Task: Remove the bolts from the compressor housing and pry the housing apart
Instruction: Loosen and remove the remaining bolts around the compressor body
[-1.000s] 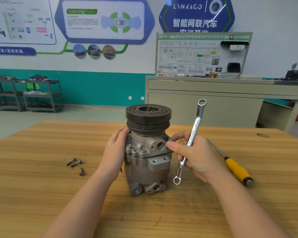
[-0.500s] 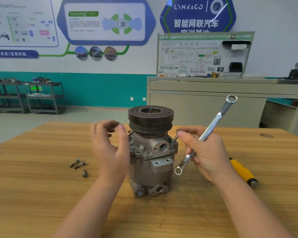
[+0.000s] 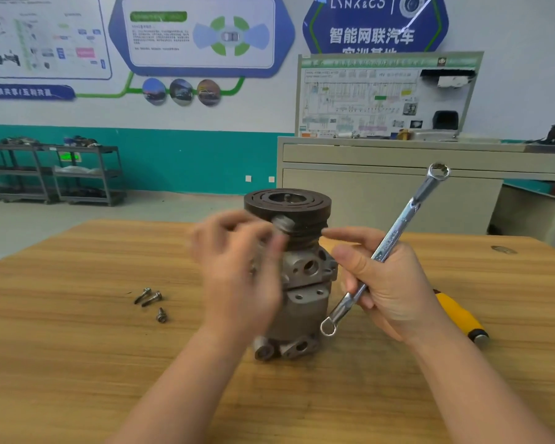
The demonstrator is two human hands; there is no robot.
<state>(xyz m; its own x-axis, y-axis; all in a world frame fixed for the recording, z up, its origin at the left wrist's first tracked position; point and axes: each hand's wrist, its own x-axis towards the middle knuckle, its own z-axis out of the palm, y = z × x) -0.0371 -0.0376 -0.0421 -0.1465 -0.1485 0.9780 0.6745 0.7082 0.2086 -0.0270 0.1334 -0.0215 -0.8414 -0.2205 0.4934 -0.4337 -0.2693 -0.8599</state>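
Observation:
The grey compressor housing point(image 3: 305, 274) stands upright on the wooden table point(image 3: 61, 363), its dark pulley point(image 3: 289, 200) on top. My left hand point(image 3: 237, 277) is blurred in front of the housing's left side. Its fingertips pinch a small grey piece point(image 3: 282, 224) by the pulley that looks like a bolt. My right hand point(image 3: 394, 283) is just right of the housing and grips a silver ring wrench point(image 3: 407, 209) by the middle, tilted up to the right. Its index finger points at the pulley. Three loose bolts point(image 3: 151, 298) lie on the table to the left.
A yellow-handled screwdriver point(image 3: 458, 318) lies on the table behind my right hand. Beyond the table stand a beige cabinet point(image 3: 382, 193) with a wiring board on it and grey shelf racks point(image 3: 61, 171) against the teal wall.
My left hand let go of the housing's side, rose and now pinches a grey piece near the pulley. My right hand swung the wrench's upper end out to the right.

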